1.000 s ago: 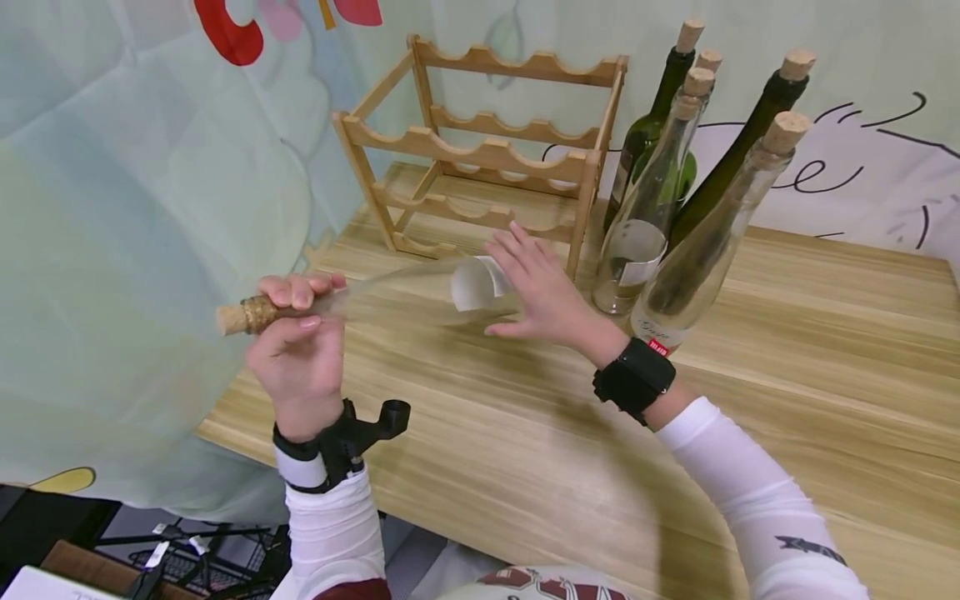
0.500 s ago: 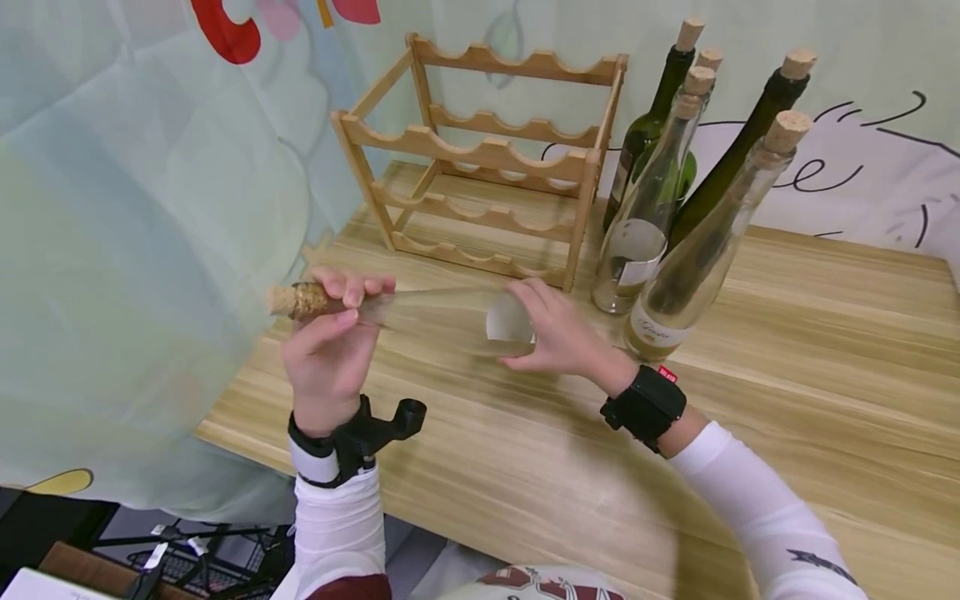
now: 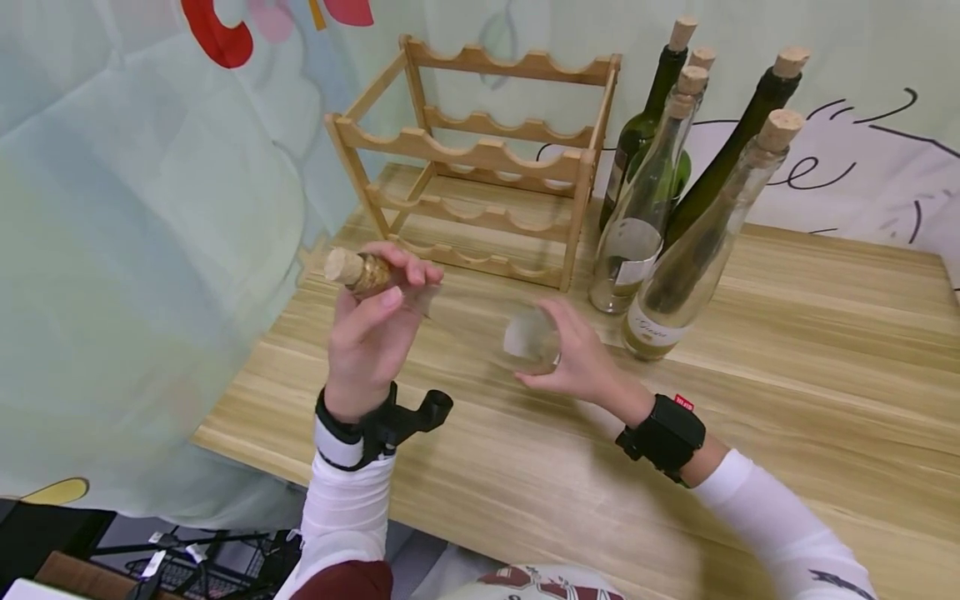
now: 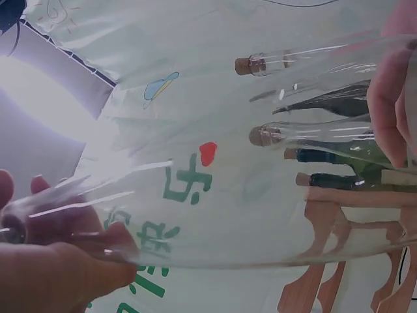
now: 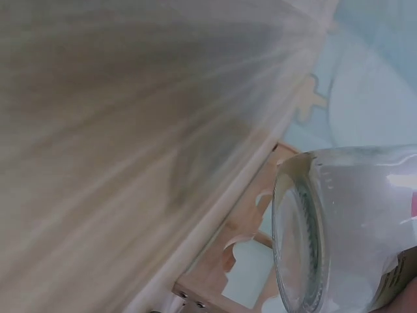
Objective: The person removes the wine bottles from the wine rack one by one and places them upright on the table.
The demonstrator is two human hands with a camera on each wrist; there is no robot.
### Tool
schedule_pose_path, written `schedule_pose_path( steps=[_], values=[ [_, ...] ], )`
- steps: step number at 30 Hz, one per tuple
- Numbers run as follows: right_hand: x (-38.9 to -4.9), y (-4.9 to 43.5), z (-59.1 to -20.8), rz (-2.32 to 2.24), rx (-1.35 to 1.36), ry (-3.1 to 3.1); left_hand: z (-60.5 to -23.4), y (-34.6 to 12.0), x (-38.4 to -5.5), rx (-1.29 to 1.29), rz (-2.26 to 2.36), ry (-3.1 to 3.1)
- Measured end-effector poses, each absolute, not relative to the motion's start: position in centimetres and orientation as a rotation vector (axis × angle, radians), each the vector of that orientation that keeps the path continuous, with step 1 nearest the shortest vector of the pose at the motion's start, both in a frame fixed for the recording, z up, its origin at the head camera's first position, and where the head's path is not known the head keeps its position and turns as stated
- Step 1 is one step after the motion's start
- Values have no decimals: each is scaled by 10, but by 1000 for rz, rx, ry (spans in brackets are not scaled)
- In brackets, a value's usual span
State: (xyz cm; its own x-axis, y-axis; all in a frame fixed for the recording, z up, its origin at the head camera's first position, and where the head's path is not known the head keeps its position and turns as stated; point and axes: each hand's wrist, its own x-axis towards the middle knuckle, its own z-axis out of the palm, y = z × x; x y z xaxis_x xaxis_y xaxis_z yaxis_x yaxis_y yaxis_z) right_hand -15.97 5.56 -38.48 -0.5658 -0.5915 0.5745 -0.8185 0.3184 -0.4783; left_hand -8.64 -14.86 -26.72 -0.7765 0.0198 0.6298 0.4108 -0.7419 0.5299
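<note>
A clear glass bottle (image 3: 528,340) with a pale label is held above the table between both hands. Around its neck, just below the cork (image 3: 343,265) and a gold wrapping (image 3: 373,275), my left hand (image 3: 373,337) grips with fingers and thumb. My right hand (image 3: 583,357) clasps the body near the base, thumb below and fingers above. In the left wrist view the transparent bottle (image 4: 215,228) spans from the left hand (image 4: 65,261) to the right hand (image 4: 391,104). The right wrist view shows the round bottle base (image 5: 296,241) up close.
A wooden wine rack (image 3: 491,156) with scalloped rails stands at the back of the table (image 3: 825,367). To its right several corked bottles stand upright, among them a clear one (image 3: 712,225) and a green one (image 3: 738,142). A printed curtain (image 3: 150,275) hangs along the left.
The right hand, previously with its fingers spread by the base, has closed around the bottle. Both hands have moved right with it, and the corked end has turned more toward the head camera.
</note>
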Motion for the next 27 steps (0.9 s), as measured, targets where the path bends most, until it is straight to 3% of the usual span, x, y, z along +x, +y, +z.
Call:
schedule_pose_path(
  steps=[9, 27],
  values=[
    [-146, 76, -394, 1211, 1133, -2358, -268, -129, -98, -1030, -2515, -1198],
    [-131, 97, -413, 1416, 992, -2279, -270, -90, -120, -963, -2535, -1451]
  ],
)
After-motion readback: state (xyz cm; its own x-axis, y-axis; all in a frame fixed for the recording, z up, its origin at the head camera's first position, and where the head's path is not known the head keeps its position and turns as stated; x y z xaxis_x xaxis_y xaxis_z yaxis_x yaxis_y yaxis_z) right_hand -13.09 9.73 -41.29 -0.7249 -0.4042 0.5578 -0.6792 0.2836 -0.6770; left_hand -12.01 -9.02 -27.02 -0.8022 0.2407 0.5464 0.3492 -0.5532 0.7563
